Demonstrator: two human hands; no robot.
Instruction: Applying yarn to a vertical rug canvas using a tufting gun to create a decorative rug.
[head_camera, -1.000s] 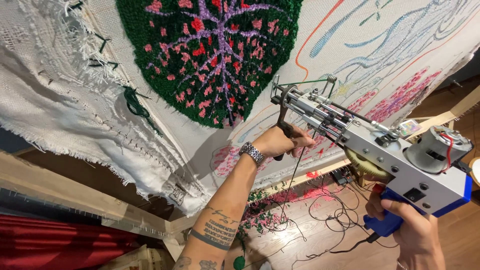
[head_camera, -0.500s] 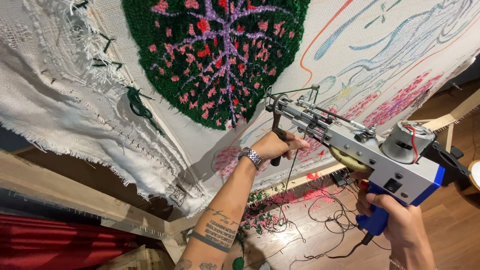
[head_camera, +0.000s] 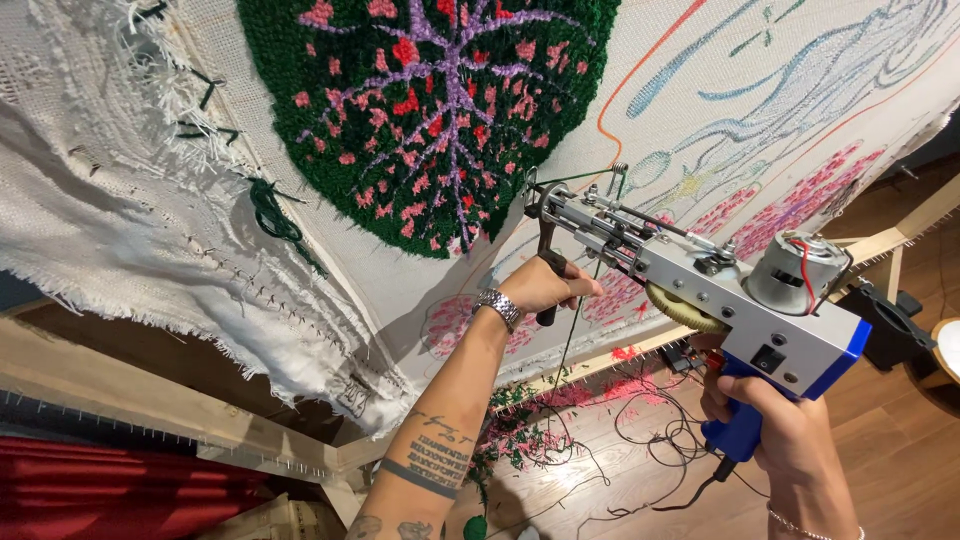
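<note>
both hands grip the tufting gun (head_camera: 700, 290): left hand (head_camera: 540, 288) closed on its black front handle, right hand (head_camera: 765, 425) on the blue grip. since earlier its needle sits nearer the green tufted leaf (head_camera: 430, 100) on the backing cloth (head_camera: 760, 100).

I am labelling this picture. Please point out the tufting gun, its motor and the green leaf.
tufting gun (head_camera: 700, 280), head view, grey body.
motor (head_camera: 803, 272), head view, silver casing.
green leaf (head_camera: 430, 110), head view, tufted middle.

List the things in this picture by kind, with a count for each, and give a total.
Tufting gun: 1
Stretched cloth with tufted leaf: 1
Hands on the gun, left hand and right hand: 2
Wristwatch: 1
Bracelet: 1
Total: 6
</note>
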